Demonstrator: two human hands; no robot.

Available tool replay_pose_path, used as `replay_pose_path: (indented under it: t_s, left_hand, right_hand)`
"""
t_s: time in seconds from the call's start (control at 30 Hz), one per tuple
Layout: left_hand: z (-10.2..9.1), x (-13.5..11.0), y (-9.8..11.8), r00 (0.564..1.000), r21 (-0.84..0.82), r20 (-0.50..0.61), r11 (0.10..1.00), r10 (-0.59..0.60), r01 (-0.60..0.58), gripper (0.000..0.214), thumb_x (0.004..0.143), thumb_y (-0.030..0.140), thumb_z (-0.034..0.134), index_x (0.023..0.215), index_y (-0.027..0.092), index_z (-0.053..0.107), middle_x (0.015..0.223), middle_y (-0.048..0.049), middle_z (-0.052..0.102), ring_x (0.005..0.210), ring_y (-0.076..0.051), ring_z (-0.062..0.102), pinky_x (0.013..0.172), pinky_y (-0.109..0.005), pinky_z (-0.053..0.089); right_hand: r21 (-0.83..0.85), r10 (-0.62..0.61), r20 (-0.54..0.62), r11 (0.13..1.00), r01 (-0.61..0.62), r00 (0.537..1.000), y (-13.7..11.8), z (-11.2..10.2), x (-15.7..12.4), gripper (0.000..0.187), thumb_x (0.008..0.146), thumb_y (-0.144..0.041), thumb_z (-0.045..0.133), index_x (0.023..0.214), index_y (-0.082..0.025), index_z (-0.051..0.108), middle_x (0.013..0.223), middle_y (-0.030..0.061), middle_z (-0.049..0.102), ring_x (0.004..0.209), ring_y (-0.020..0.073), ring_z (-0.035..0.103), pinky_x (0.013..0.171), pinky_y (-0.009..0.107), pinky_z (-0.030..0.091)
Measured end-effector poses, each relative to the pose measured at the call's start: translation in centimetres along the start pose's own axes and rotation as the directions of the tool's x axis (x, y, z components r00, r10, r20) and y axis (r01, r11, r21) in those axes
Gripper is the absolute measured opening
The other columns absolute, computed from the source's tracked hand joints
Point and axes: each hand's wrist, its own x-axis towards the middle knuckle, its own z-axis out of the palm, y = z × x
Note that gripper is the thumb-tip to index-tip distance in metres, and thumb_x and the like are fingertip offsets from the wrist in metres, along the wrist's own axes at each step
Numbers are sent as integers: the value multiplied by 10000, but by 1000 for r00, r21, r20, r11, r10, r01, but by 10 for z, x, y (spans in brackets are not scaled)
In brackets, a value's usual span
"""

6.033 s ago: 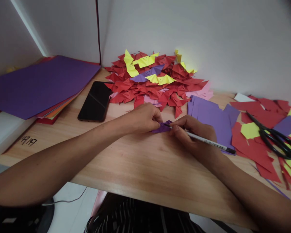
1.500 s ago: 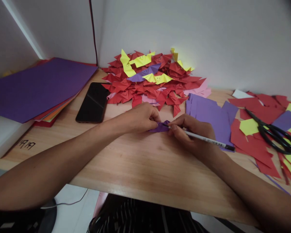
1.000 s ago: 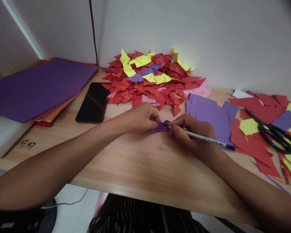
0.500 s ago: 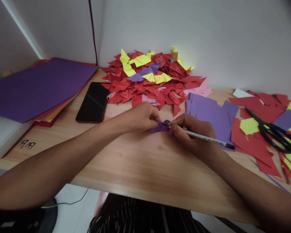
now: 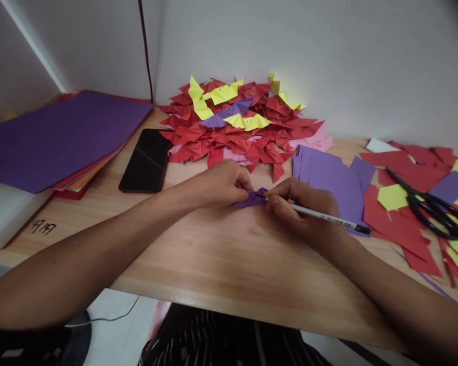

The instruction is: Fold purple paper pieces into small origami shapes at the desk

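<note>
My left hand [image 5: 225, 184] is closed on the left end of a small folded purple paper [image 5: 252, 199], holding it down at the middle of the table. In my right hand [image 5: 299, 201] is a white pen [image 5: 324, 216] with a black end, gripped near its point. The pen's tip touches or hovers just over the folded paper; I cannot tell which. Just behind my hands lies a heap of folded paper figures [image 5: 213, 134], mostly red, some yellow, purple and pink, several with small drawn faces. Cut purple sheets [image 5: 320, 168] lie beyond my right hand.
Black-handled scissors [image 5: 431, 208] rest on red and yellow paper scraps [image 5: 399, 229] at the right. A black phone [image 5: 145, 161] lies left of the heap. Large coloured sheets [image 5: 61, 132], purple on top, are stacked at the left. The table [image 5: 198, 264] ends in front of my lap.
</note>
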Motion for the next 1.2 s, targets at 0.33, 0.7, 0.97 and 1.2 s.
replay_pose_path:
  t_s: [0.33,0.7,0.97,1.2]
  left_hand:
    - [0,1,-1,1000,5,1,1000,-6,6,212,720,326,654,730,129,732,623,0,613,563,-87,492,533,-227,314]
    - [0,1,0,1000,11,-7,1000,0,0,177,724,293,654,713,131,723,632,2,614,569,-89,494,553,-232,336]
    - [0,0,1,1000,-6,2,1000,-5,5,170,714,275,646,716,125,726,615,5,609,547,-82,471,539,-228,321]
    - [-2,0,3,1000,-14,12,1000,10,-10,212,718,318,655,716,119,727,588,7,592,540,-76,465,512,-212,298]
  right_hand:
    - [7,0,-18,1000,0,1000,-3,0,1,103,852,-208,569,759,-215,611,631,-18,660,464,83,503,444,215,358]
    - [11,4,-6,1000,-4,1000,0,0,0,102,870,-256,567,791,-219,619,661,-10,669,485,93,511,463,221,379]
    - [31,-3,-14,1000,3,1000,-1,1,0,111,870,-268,561,787,-218,615,664,-5,673,481,94,512,459,224,377]
    - [3,18,2,1000,-18,1000,-3,-1,1,102,867,-251,563,780,-221,608,662,-7,673,480,96,518,460,226,383]
